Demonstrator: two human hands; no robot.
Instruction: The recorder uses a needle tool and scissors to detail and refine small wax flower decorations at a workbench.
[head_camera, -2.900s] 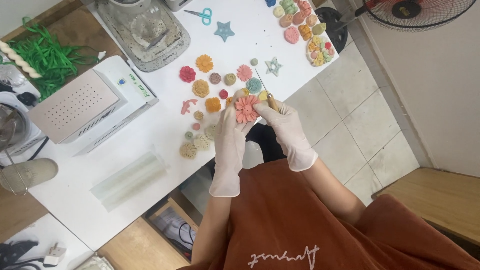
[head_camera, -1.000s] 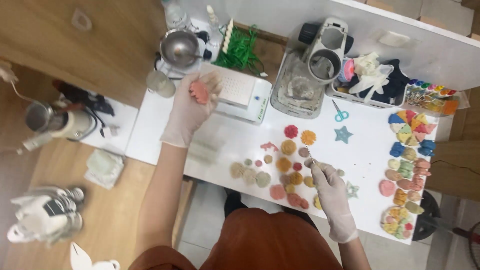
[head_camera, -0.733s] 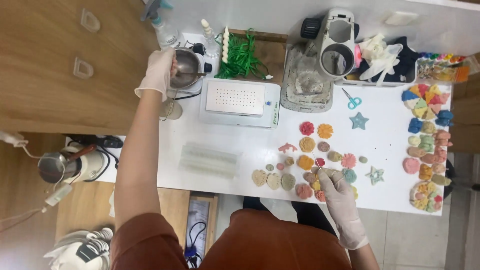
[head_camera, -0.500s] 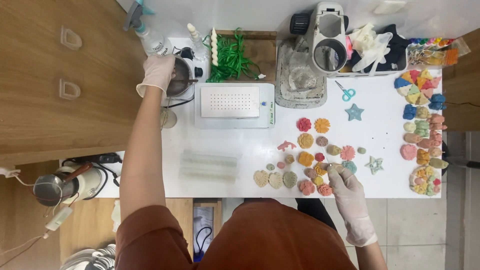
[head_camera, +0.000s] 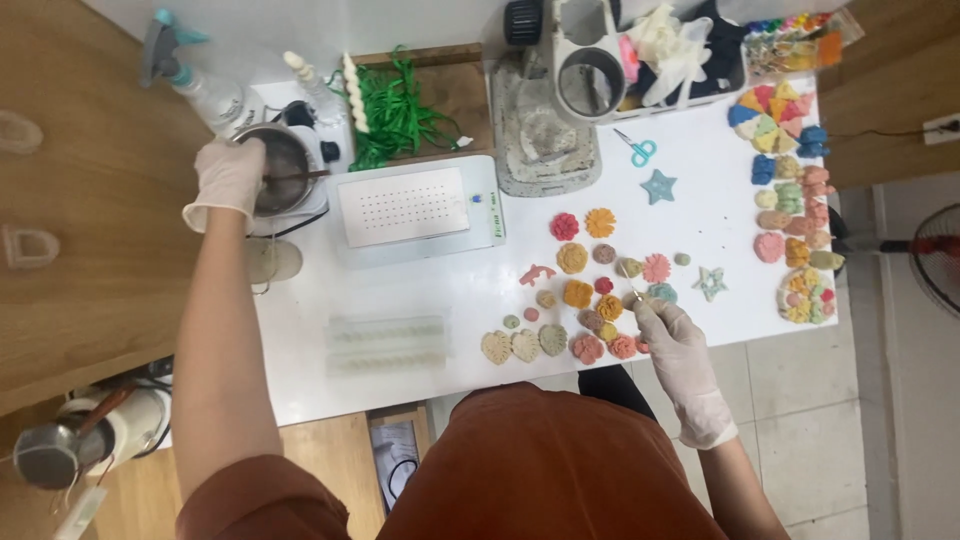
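head view: the gloved left hand (head_camera: 228, 180) reaches to the far left corner of the white desk (head_camera: 440, 370), its fingers curled over the rim of a round steel pot (head_camera: 282, 180). the gloved right hand (head_camera: 678, 345) rests near the desk's front edge, fingers pinched on a thin pointed tool (head_camera: 634, 290) among small coloured flower-shaped wax pieces (head_camera: 590, 295). a white perforated box (head_camera: 415, 208) sits between the hands.

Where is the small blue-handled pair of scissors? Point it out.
In the head view, the scissors lie on the white table toward its far right side, just above the blue star and below the grey caddy.
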